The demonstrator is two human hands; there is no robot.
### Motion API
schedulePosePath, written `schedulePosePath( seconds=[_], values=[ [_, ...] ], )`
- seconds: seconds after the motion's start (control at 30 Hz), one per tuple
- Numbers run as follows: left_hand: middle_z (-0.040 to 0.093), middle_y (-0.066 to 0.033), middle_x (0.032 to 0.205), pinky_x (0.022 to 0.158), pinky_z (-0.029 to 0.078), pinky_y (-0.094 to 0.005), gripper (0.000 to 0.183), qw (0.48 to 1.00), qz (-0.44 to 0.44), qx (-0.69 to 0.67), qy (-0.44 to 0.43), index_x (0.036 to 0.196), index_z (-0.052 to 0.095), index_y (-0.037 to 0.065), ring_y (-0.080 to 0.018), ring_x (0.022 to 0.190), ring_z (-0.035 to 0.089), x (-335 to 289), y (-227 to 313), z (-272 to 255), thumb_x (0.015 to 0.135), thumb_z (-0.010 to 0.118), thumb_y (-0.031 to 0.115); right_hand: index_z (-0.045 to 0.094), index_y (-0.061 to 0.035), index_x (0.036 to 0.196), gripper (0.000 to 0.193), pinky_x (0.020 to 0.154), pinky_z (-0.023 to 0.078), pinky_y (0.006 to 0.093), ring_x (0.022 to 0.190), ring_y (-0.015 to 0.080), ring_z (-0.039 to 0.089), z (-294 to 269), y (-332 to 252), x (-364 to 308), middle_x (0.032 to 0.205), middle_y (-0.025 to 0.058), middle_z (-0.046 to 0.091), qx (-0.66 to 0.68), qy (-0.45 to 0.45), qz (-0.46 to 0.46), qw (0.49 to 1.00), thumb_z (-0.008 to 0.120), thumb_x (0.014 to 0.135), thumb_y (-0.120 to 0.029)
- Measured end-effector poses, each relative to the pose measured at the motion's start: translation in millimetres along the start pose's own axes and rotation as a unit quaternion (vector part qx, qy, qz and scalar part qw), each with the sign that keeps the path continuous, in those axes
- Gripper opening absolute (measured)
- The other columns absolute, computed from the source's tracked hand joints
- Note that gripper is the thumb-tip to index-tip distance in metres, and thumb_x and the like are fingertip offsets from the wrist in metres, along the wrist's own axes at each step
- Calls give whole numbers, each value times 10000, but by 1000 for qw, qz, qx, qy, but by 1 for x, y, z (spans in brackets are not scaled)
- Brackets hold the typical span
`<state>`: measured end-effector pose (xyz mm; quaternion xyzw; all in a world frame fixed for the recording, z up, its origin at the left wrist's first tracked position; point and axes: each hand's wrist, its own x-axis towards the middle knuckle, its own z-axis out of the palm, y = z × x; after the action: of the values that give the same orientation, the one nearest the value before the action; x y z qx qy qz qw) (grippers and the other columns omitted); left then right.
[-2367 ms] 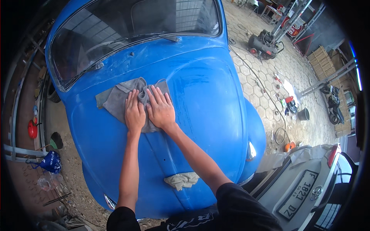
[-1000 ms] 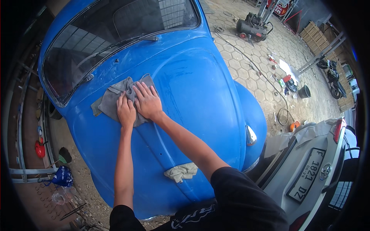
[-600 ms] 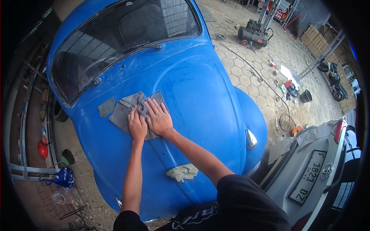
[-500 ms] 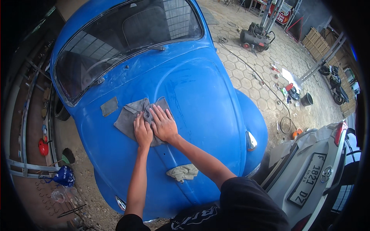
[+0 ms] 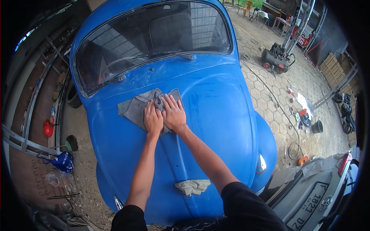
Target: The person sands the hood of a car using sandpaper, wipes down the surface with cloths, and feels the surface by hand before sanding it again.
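A grey cloth (image 5: 138,109) lies spread on the blue hood (image 5: 219,127) of a rounded car, bunched into a fold near its top. My left hand (image 5: 153,120) rests on it, fingers straight and close together. Beside it, my right hand (image 5: 174,115) presses flat on the same cloth with its fingers apart. The cloth's left edge meets a small grey-green sheet (image 5: 122,107), which is partly covered. Nearer to me, a crumpled beige cloth (image 5: 192,187) sits over the hood's centre ridge. Damp-looking streaks show on the paint right of my hands.
The windshield (image 5: 154,38) and wipers lie beyond the hood. A light-coloured car (image 5: 308,192) stands close at the right. An air compressor (image 5: 276,58), a hose (image 5: 266,86) and a black bucket (image 5: 317,127) are on the paving. At the left are metal rails, a broom (image 5: 71,143) and a blue bag (image 5: 63,161).
Both hands and the grey cloth have slid farther up the hood toward the windshield. The cloth now reaches the small grey-green sheet, which lay apart before. My view has shifted too.
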<state>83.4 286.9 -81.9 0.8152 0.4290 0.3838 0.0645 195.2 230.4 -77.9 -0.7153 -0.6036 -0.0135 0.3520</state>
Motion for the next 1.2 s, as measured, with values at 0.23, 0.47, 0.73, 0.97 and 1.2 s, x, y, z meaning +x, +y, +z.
schedulePosePath(
  seconds=[0.23,0.47,0.73,0.97,1.2],
  values=[
    [602,-234,1347,1113,401,-467,426,999,-31,-24,1,1295,592,-62,-418,1247,548,-3,-6,-7,952,449,147,528,-105,1444,526,1217,278,482,1455,257,402,3,4,8,1532,86,489,57,-23,-50,997,485,938,-238],
    [561,-285,1350,1158,345,-532,523,994,-100,-13,36,1405,467,-75,-448,1286,513,-101,55,-37,936,505,154,551,-92,1406,523,1208,304,476,1419,307,434,-15,-6,8,1515,101,499,51,-22,-92,994,509,904,-232],
    [487,-242,1418,1154,315,-545,451,942,-237,-124,203,1363,495,-33,-403,1368,444,-113,38,-55,947,485,142,605,-82,1306,444,1200,326,448,1382,298,477,-6,-10,3,1490,86,529,100,-180,-243,948,577,868,-149],
    [622,-236,1315,1126,399,-530,415,986,-99,-131,-31,1346,536,-17,-452,1257,556,-121,27,-79,953,530,116,641,-77,1199,354,1189,339,478,1373,318,483,-3,-2,41,1455,127,561,45,-11,-105,993,535,874,-173],
    [514,-136,1425,1169,191,-693,373,954,-268,115,72,1359,554,95,-359,1393,431,-136,1,-86,1007,463,176,630,-97,1235,388,1198,328,491,1379,301,486,-16,7,17,1477,109,547,149,-192,-249,937,556,861,-166]
  ],
)
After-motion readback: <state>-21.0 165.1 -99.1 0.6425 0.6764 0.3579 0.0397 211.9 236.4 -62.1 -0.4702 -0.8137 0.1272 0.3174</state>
